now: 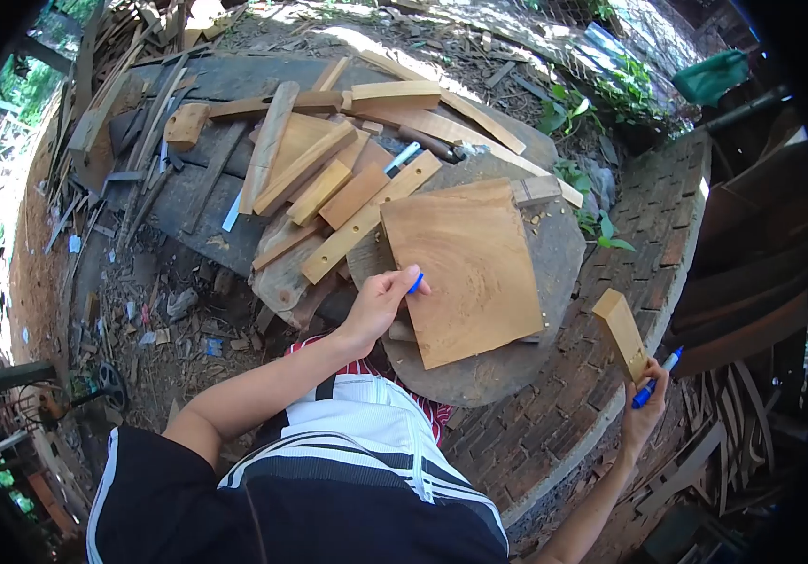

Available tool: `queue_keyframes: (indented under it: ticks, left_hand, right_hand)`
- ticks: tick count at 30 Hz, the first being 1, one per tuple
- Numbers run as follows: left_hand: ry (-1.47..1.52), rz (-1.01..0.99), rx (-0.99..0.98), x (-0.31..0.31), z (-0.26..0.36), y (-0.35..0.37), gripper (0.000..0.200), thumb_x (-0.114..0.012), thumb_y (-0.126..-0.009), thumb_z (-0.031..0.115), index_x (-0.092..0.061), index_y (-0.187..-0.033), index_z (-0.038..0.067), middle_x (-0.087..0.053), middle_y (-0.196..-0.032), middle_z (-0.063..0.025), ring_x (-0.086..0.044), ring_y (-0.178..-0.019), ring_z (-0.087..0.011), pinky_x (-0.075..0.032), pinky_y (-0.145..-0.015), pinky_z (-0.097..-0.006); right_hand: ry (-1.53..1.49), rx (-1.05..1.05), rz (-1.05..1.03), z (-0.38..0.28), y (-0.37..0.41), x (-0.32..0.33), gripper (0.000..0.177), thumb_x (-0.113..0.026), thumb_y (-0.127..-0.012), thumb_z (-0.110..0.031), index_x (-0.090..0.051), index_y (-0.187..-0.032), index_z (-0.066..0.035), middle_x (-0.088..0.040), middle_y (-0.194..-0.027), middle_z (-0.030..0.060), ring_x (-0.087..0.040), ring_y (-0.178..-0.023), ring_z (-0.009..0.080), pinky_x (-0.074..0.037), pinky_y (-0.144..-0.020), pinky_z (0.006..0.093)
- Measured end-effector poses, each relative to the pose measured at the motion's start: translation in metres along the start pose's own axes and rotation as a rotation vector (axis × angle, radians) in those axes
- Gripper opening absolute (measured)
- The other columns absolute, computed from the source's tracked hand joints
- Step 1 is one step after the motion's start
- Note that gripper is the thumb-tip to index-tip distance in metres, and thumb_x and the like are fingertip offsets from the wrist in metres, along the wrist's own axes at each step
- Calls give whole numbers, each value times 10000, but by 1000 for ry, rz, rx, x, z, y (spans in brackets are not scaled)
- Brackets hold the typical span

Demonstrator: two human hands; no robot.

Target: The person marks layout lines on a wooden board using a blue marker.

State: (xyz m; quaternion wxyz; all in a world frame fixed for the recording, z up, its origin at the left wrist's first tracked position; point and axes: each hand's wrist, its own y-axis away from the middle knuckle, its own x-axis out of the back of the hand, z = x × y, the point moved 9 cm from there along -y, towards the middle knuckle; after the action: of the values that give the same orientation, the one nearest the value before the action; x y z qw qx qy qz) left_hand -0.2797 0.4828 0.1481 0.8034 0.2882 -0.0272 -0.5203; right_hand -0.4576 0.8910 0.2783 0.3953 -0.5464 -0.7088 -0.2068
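My left hand (pixel 383 305) pinches a small blue pen cap (pixel 416 282) over the left part of a square wooden board (pixel 465 268). The board lies flat on a round stump top (pixel 451 381), with growth-ring grain on its face. Off to the right, my right hand (pixel 645 409) is closed around the lower end of a short wooden block (pixel 618 324), held tilted. The same hand also grips a blue-and-white marker (pixel 648 390), its blue tip pointing up and right. Some fingers of the right hand are hidden behind the block and marker.
Beyond the board lie several wooden pieces, including a strip with drilled holes (pixel 362 226), a blue-and-black pen (pixel 404 158) and a dark-handled tool (pixel 427 143). A low brick ledge (pixel 554 423) runs along the right. Scrap wood (pixel 141 122) is piled at left.
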Motion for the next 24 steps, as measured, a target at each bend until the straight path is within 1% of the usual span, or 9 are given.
queue_keyframes:
  ticks: [2, 5, 8, 11, 16, 20, 22, 23, 24]
  left_hand:
    - [-141, 56, -87, 4, 1, 2, 406, -486, -1031, 375, -669, -948, 23, -604, -999, -22, -543, -966, -117, -415, -899, -289]
    - [-159, 227, -325, 19, 26, 21, 360, -518, -1020, 334, -685, -950, 23, -553, -1074, -67, -523, -1018, -150, -397, -945, -312]
    - [137, 326, -251, 57, 15, 37, 323, -514, -1026, 292, -665, -999, 8, -558, -1095, -57, -555, -976, -125, -454, -896, -282]
    - [435, 415, -159, 116, -4, 46, 248, -477, -1028, 224, -602, -1102, 23, -579, -953, -24, -576, -861, -100, -512, -836, -288]
    - [618, 652, -108, 229, -40, 51, 196, -447, -999, 164, -569, -1096, 44, -516, -828, -7, -519, -713, -96, -514, -740, -293]
    - [304, 738, -107, 304, -44, 26, 187, -497, -961, 170, -574, -1114, 94, -442, -809, 30, -439, -661, -83, -461, -653, -261]
    - [-411, 796, -193, 330, -10, 6, 244, -542, -959, 203, -571, -1170, 85, -431, -871, -1, -457, -731, -99, -458, -682, -282]
    - [-413, 789, -188, 341, -6, -7, 244, -542, -959, 203, -571, -1170, 85, -431, -871, -1, -457, -731, -99, -458, -682, -282]
    - [-519, 863, -220, 351, 9, -15, 318, -586, -936, 244, -551, -1207, 81, -457, -956, -58, -480, -843, -173, -440, -777, -319]
  right_hand:
    - [-30, 64, 44, -39, -13, -3, 336, -634, -806, 102, -481, -1051, -70, -626, -1182, 98, -575, -1111, 186, -423, -956, 311]
    - [-8, 314, -42, -155, -57, -47, 363, -653, -761, 114, -491, -1029, -70, -641, -1194, 89, -610, -1070, 256, -427, -999, 356]
    - [57, 558, -179, -260, -94, -114, 343, -657, -727, 97, -518, -996, -66, -641, -1199, 89, -608, -1009, 346, -452, -994, 443]
    - [22, 840, -357, -344, -119, -200, 342, -651, -701, 84, -524, -983, -63, -633, -971, 129, -603, -937, 361, -450, -900, 456]
    - [178, 1144, -796, -382, -113, -382, 317, -628, -713, 76, -508, -963, -76, -617, -853, 103, -606, -898, 325, -426, -821, 403]
    - [200, 1178, -979, -369, -100, -470, 308, -621, -700, 84, -487, -921, -82, -607, -819, 85, -616, -894, 312, -439, -835, 399]
    - [159, 1188, -830, -363, -108, -487, 148, -600, -807, -55, -521, -919, -112, -594, -732, 73, -648, -802, 290, -499, -699, 418]
    - [198, 1087, -866, -353, -114, -494, 87, -566, -852, -94, -520, -923, -117, -606, -749, 81, -660, -806, 300, -514, -647, 429]
    - [199, 1073, -870, -357, -114, -492, 87, -566, -852, -94, -520, -923, -117, -606, -749, 81, -660, -806, 300, -514, -647, 429]
